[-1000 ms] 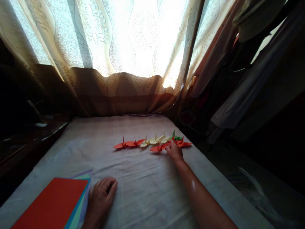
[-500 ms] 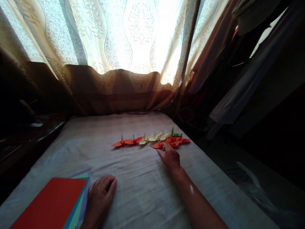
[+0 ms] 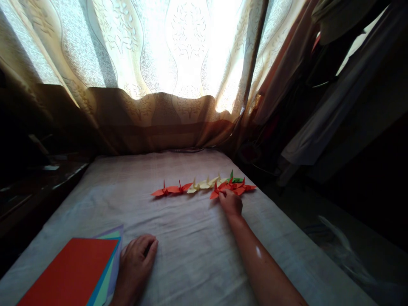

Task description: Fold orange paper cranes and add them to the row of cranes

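My right hand (image 3: 231, 202) pinches a red-orange origami crane (image 3: 215, 191) at the near right end of a group of folded cranes. Close behind it are other red-orange cranes (image 3: 244, 188) and a green crane (image 3: 236, 179). Pale yellow cranes (image 3: 205, 184) run leftward from there, and red-orange cranes (image 3: 165, 191) form the left end of the row. My left hand (image 3: 139, 255) rests on the sheet with its fingers curled in and nothing visible in them. Beside its wrist lies a stack of coloured paper (image 3: 68, 267) with a red sheet on top.
A pale bedsheet (image 3: 178, 238) covers the surface under my hands. Patterned curtains (image 3: 127, 106) hang along the far side, bright with daylight. Clothes (image 3: 318, 131) hang at the right, past the bed's edge. A dark shelf or table (image 3: 41, 178) stands at the left.
The crane in my right hand has shifted right and turned, so it sits closer to the other red-orange cranes. The left hand and the paper stack look still.
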A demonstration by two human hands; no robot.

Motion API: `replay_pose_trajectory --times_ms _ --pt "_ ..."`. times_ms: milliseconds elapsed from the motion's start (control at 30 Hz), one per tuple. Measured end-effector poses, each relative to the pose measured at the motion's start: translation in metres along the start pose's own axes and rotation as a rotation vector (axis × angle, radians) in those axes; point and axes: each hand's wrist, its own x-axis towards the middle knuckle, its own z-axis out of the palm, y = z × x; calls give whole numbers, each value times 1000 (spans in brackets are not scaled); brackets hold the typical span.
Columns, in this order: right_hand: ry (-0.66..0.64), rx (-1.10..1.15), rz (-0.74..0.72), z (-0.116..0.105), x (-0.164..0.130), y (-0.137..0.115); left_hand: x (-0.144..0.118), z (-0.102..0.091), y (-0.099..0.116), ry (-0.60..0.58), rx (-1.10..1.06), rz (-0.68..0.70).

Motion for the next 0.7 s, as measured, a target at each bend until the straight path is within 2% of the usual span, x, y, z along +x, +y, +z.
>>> replay_pose_trajectory --times_ms 467,700 --pt "-24 95 49 5 -4 -5 1 -1 1 -3 -7 -6" --pt "-49 126 88 6 -18 -2 2 -2 2 13 4 9"
